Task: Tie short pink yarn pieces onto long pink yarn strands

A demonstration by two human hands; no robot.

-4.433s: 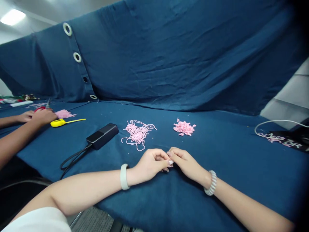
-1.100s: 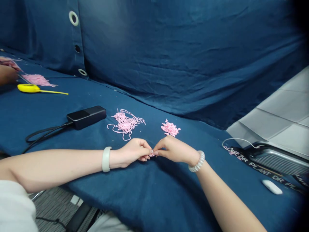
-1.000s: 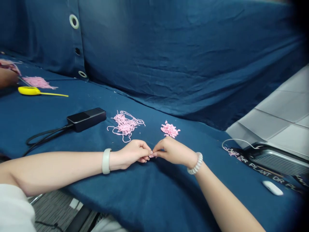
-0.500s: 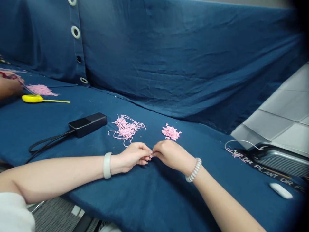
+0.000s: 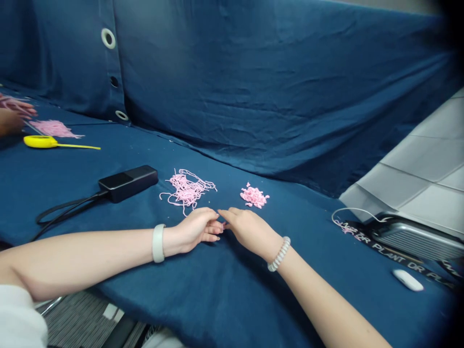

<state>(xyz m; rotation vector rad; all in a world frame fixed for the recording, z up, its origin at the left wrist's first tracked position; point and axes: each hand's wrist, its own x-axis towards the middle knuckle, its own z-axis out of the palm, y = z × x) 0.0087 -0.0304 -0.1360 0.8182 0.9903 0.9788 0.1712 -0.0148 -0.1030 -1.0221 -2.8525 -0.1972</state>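
Note:
My left hand (image 5: 201, 229) and my right hand (image 5: 250, 229) meet above the blue cloth, fingertips almost touching. A tiny bit of pink yarn (image 5: 224, 225) shows between them, mostly covered by the fingers. Curled fingers of the left hand close on one side of it; the right thumb and fingers pinch at the other side, with the index finger reaching over. Just beyond the left hand lies a loose tangle of pink yarn (image 5: 186, 189). Behind the right hand sits a small heap of short, knotted-looking pink yarn pieces (image 5: 254, 196).
A black box with a cable (image 5: 128, 182) lies to the left. Farther back are a yellow tool (image 5: 40, 141), a pink yarn bundle (image 5: 54, 128) and another person's hand (image 5: 12, 118). At right are a silver-black device (image 5: 420, 237), a lettered strap (image 5: 395, 258) and a white oval object (image 5: 408, 280).
My fingers have loosened from a tight pinch, and the right index finger has stretched out over the left fingertips. The whole view has shifted slightly. The other person's hand at far left has moved.

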